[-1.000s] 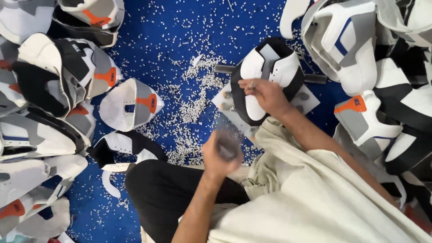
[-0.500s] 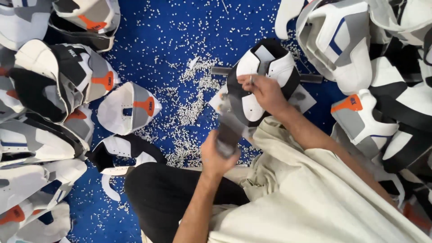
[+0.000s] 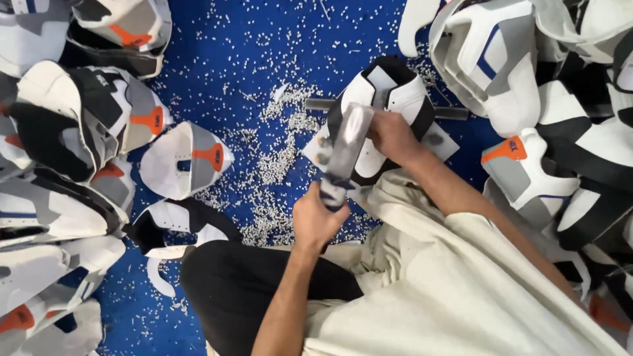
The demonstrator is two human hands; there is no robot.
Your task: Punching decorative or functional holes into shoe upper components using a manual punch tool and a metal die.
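My left hand (image 3: 318,221) grips the lower end of a long grey tool (image 3: 344,150), blurred by motion, whose upper end lies over a black and white shoe upper (image 3: 402,99). My right hand (image 3: 393,135) presses on that upper and pinches its near edge. The upper sits over a grey metal bar (image 3: 315,104) on the blue floor, above a pale flat piece (image 3: 440,140). My black trouser leg (image 3: 231,283) and cream shirt fill the lower part of the view.
Piles of white, grey, black and orange shoe uppers lie left (image 3: 72,132) and right (image 3: 527,86). A single white and grey upper (image 3: 181,161) and a black and white one (image 3: 178,221) lie near my knee. Small white bits (image 3: 277,158) litter the blue floor (image 3: 231,59).
My left hand has swung the grey tool up and forward from beside my knee onto the shoe upper. My right hand has stayed on the upper.
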